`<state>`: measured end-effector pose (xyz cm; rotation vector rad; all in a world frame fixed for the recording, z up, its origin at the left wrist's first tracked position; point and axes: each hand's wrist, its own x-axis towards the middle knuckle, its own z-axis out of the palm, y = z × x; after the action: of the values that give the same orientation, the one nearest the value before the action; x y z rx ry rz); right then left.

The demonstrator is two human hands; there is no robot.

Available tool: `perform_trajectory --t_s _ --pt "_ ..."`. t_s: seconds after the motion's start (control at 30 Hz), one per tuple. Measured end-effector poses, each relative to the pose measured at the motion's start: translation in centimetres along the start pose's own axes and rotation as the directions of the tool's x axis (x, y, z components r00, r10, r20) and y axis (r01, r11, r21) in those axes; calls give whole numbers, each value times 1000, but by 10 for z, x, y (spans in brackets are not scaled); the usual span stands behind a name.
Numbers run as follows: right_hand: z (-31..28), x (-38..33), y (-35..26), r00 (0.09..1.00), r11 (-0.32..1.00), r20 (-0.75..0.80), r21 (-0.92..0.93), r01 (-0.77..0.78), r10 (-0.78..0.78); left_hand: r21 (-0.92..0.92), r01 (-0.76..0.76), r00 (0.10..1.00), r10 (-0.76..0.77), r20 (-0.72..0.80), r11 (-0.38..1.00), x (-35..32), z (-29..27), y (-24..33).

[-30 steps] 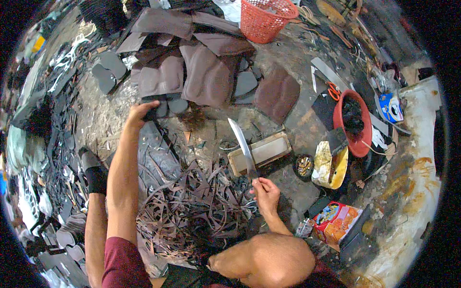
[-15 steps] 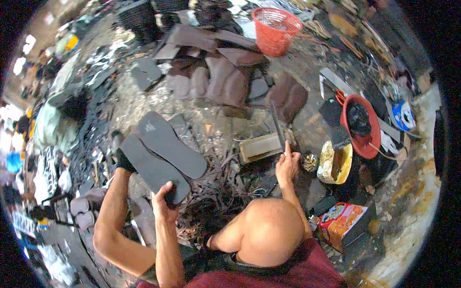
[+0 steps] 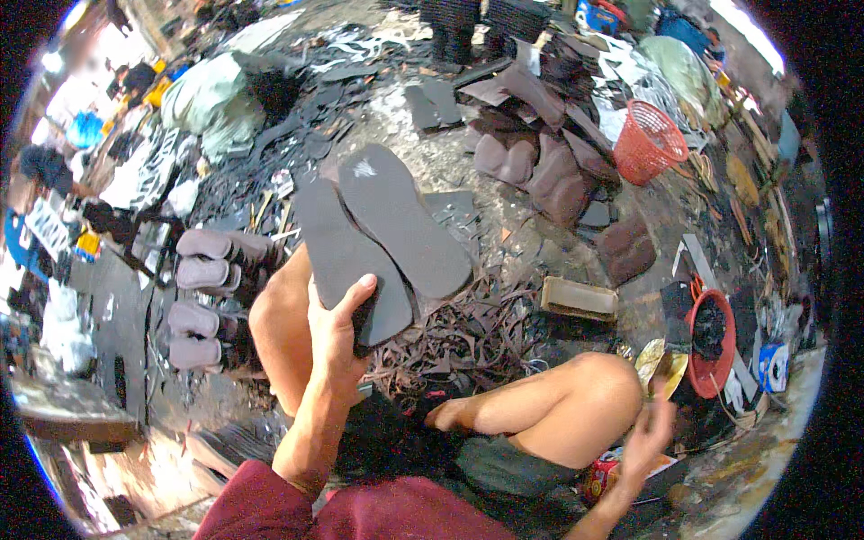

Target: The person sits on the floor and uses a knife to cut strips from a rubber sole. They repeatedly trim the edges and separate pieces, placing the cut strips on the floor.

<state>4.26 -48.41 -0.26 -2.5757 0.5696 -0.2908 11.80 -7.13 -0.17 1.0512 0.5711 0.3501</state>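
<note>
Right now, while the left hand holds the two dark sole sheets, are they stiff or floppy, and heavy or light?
The sole sheets probably are fairly stiff: gripped only at one end by the left hand, they stand out flat without drooping. They seem light, since one hand lifts both. Their matte surface likely grips well rather than slipping.

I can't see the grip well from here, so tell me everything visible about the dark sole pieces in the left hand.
The sole pieces are two flat, dark grey cut-outs shaped like shoe soles, matte and foam- or rubber-like. They lie side by side, partly overlapping, fanned apart toward the far ends, one with a pale smudge near its tip. The left hand pinches their near ends, thumb on top, holding them up above the pile of brown strips. Nothing else touches them.
</note>
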Motion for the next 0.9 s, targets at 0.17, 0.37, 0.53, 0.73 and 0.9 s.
perform_trajectory --t_s 0.17,0.37,0.53,0.73,0.9 --pt "1 -67 -66 964 904 -63 335 264 -258 -208 145 989 -150 -7 967 -14 -32 11" --pt "64 -111 -58 662 783 484 563 266 -573 -68 145 976 -154 -157 987 -33 -40 11" --pt "71 -125 -49 620 815 580 552 178 -528 -82 124 970 -138 -200 989 -36 -53 2" --pt "97 -127 -85 635 728 438 613 307 -637 27 73 971 -65 -231 997 -48 -58 -12" --pt "135 -125 -109 621 745 453 566 354 -639 26 123 968 -114 -221 992 -48 -57 -13"
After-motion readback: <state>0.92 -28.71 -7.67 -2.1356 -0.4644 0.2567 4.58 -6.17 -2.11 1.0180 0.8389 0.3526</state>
